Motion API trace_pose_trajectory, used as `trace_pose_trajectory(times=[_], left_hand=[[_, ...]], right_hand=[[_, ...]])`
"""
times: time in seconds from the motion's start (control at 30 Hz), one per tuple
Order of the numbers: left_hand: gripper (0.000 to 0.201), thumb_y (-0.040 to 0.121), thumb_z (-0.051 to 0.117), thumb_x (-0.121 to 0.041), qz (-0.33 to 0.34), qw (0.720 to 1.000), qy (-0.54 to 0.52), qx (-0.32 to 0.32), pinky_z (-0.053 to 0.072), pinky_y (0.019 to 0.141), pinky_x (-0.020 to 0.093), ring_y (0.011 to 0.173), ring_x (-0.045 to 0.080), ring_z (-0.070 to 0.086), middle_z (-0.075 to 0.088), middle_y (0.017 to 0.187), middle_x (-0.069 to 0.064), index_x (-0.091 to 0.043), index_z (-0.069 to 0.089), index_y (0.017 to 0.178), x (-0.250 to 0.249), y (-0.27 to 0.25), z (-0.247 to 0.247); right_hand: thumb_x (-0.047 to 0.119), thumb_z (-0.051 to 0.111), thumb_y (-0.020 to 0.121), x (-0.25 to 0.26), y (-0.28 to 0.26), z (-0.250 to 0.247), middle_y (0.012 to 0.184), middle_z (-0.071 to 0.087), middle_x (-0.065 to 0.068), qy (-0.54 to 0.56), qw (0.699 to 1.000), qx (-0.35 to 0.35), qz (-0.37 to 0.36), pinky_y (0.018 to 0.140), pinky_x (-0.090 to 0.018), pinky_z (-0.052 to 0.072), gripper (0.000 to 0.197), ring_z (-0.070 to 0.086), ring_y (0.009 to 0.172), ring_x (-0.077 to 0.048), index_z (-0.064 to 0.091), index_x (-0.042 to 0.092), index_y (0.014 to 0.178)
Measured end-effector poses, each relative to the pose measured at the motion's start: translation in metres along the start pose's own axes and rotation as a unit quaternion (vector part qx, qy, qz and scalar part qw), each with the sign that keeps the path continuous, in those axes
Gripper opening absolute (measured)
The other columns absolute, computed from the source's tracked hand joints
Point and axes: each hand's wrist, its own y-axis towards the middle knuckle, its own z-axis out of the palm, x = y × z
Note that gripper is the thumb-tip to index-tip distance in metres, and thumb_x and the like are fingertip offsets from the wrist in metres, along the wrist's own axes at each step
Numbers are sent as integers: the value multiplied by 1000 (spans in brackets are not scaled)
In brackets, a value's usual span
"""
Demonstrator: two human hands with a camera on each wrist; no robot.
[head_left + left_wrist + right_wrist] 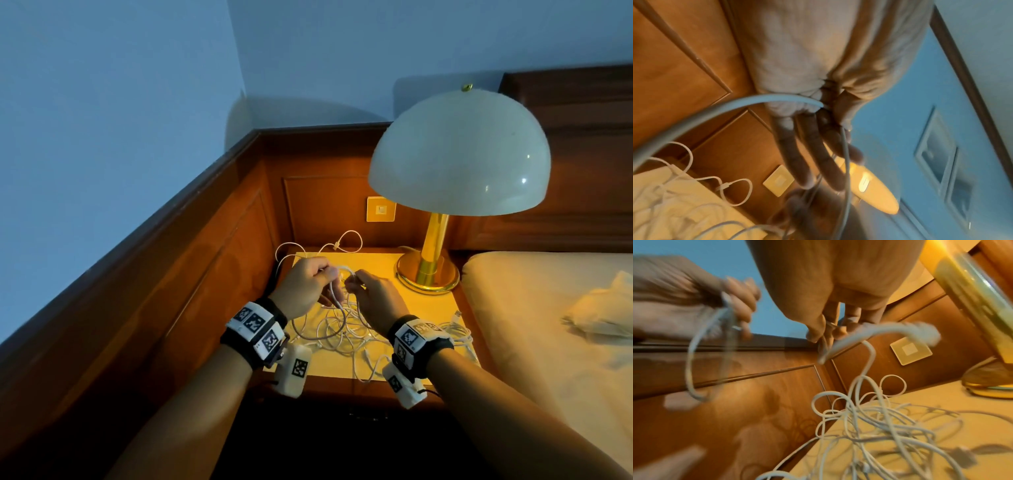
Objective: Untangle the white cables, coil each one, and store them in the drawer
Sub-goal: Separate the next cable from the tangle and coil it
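A tangle of white cables (342, 330) lies on the nightstand top (376, 267). Both hands hover just above it. My left hand (329, 274) pinches a loop of white cable between thumb and fingers; a strand hangs from it toward the pile. In the left wrist view the left hand (838, 138) has one strand (845, 162) running down along its fingers. My right hand (354, 281), close beside the left, pinches another part of a cable. In the right wrist view the right hand (828, 331) grips a blurred cable (890, 329) that drops into the tangle (890, 426).
A brass lamp base (428, 274) under a white dome shade (459, 154) stands at the nightstand's back right. A switch plate (381, 209) sits on the wood panel behind. More cable (459, 330) lies at the right edge, beside the bed (548, 308). The nightstand's front is dark.
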Motion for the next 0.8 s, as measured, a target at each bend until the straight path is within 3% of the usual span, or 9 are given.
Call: trace_pose_trajectory(times=[0.07, 0.13, 0.27, 0.4, 0.5, 0.57, 0.63, 0.73, 0.8], left_hand=[[25, 106, 44, -10, 28, 996, -81, -21, 57, 73, 51, 67, 37, 67, 65, 71, 19, 6, 58, 93, -9, -11, -11], [23, 105, 43, -10, 59, 987, -142, -43, 58, 68, 46, 62, 33, 63, 56, 67, 16, 2, 57, 91, -18, -24, -20], [23, 106, 41, -14, 78, 959, -250, -110, 57, 69, 49, 63, 30, 60, 51, 67, 7, -2, 55, 92, -23, -45, -34], [24, 107, 40, -20, 11, 937, -268, -223, 58, 61, 34, 66, 22, 56, 47, 70, 2, -10, 52, 88, -4, -41, -32], [15, 98, 54, -23, -27, 973, -116, -199, 48, 62, 25, 72, 20, 51, 54, 81, 4, -11, 53, 89, 15, -31, -13], [7, 94, 64, -16, -47, 986, -35, -155, 45, 67, 29, 72, 16, 53, 60, 84, 5, -13, 59, 89, 24, -19, 2], [13, 91, 71, -19, -54, 987, -25, -149, 48, 71, 34, 71, 14, 56, 62, 81, 2, -9, 65, 96, 28, -5, 15], [47, 80, 81, -45, -41, 989, -40, -137, 44, 65, 34, 62, 15, 51, 55, 69, -1, -4, 67, 97, 26, 15, 27], [26, 82, 82, -33, -35, 992, -64, -104, 46, 65, 34, 60, 13, 57, 60, 67, 0, -9, 71, 86, 23, 23, 34]], right_hand=[[26, 49, 103, -11, -3, 0, 92, 71, 8, -17, 999, 29, 22, 71, -35, 55, 13, 66, 82, -13, 61, 23, 101], [29, 44, 105, -18, -6, -1, 91, 71, 9, -43, 997, 52, 27, 71, -37, 56, 17, 66, 82, -14, 60, 24, 102], [34, 41, 103, -25, -3, -6, 91, 68, 0, -81, 995, 59, 27, 70, -41, 53, 21, 61, 82, -22, 60, 26, 100], [20, 43, 105, -13, 7, -19, 85, 71, 4, 67, 994, 37, 78, 71, -31, 49, 21, 61, 75, -12, 61, 12, 98], [14, 47, 103, 8, 21, -31, 80, 74, -2, 161, 979, -22, 123, 64, -27, 49, 18, 61, 65, -14, 61, 9, 93], [11, 49, 102, 22, 29, -37, 78, 73, -5, 215, 967, -55, 125, 59, -29, 51, 17, 62, 61, -16, 63, 6, 93], [10, 53, 100, 36, 34, -43, 78, 72, -10, 245, 958, -81, 122, 61, -34, 57, 14, 66, 61, -19, 65, 6, 93], [15, 59, 98, 55, 40, -48, 78, 72, -12, 234, 964, -74, 103, 68, -40, 62, 15, 72, 68, -25, 68, 6, 90], [18, 60, 98, 59, 42, -52, 76, 71, -8, 200, 973, -75, 89, 67, -40, 60, 19, 70, 69, -23, 70, 6, 87]])
